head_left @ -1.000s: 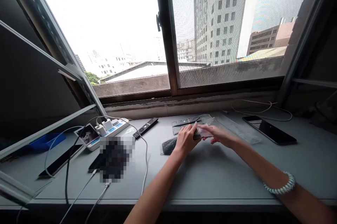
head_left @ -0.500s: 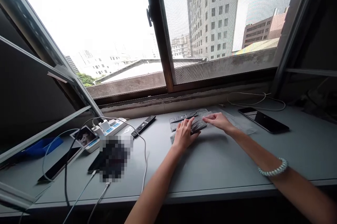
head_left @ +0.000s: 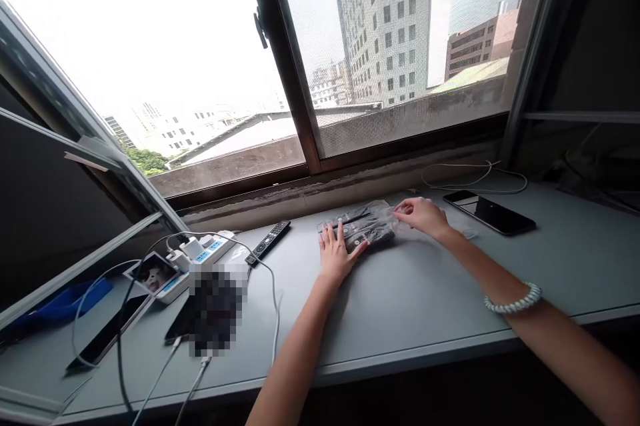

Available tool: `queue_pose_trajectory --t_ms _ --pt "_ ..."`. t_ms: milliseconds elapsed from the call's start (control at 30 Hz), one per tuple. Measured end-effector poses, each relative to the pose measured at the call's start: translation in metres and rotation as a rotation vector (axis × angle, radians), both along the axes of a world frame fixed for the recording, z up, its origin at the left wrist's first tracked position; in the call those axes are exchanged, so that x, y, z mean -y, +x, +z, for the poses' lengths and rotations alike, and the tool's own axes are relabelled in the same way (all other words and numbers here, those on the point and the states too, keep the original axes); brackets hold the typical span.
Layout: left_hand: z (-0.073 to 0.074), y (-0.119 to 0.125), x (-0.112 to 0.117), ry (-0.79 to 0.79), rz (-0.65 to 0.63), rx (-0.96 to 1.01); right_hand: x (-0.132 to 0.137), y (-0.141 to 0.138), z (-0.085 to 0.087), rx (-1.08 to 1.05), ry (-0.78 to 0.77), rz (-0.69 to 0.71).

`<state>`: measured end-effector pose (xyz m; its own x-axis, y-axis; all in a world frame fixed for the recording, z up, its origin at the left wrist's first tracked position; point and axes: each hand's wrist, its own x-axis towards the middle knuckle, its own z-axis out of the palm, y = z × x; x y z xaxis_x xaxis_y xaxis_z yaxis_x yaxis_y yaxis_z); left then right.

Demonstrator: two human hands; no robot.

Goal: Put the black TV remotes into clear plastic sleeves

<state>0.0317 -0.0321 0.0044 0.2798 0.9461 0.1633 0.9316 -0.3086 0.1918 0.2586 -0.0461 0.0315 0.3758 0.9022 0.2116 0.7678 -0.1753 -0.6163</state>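
Several long dark items [head_left: 375,235] lie side by side in clear plastic near the back middle of the desk; they look like wrapped remote controls, but the plastic blurs them. My left hand [head_left: 336,254] rests flat over their left part, fingers spread and pressing down. At their right end, my right hand [head_left: 425,218] is closed in a pinch on the edge of the clear plastic bag [head_left: 384,211]. Part of the plastic is hidden behind the right hand and wrist.
A black remote control [head_left: 269,242] lies to the left, beside a white power strip [head_left: 216,247] with chargers and cables. A dark tablet-like device [head_left: 180,319], partly blurred out, sits in front. To the right are a black phone [head_left: 490,211] and a white cable [head_left: 475,183].
My left hand has slid left and its fingers have spread on the wrapped items. The right hand has shifted slightly right along the plastic, still pinching. The view has turned a little.
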Motion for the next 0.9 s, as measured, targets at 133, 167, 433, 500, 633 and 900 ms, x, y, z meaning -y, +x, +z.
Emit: queue_pose_trajectory --t_ms 133,167,433,500,633,900 --pt "0.002 -0.003 -0.001 -0.060 0.014 0.025 -0.006 0.020 -0.007 0.094 -0.031 -0.116" --pt "0.002 -0.003 -0.001 -0.065 0.008 0.030 -0.007 0.025 -0.010 0.120 -0.058 -0.135" --pt "-0.001 -0.001 -0.007 -0.028 0.017 0.064 -0.012 0.037 -0.020 0.189 -0.115 -0.137" --pt "-0.002 0.000 -0.008 -0.011 0.023 0.070 -0.011 0.038 -0.020 0.194 -0.139 -0.139" --pt "-0.002 -0.001 -0.010 -0.013 -0.002 0.080 -0.012 0.040 -0.022 0.184 -0.189 -0.133" --pt "0.003 -0.037 -0.044 -0.003 0.269 0.210 -0.009 0.035 -0.013 0.158 0.017 -0.165"
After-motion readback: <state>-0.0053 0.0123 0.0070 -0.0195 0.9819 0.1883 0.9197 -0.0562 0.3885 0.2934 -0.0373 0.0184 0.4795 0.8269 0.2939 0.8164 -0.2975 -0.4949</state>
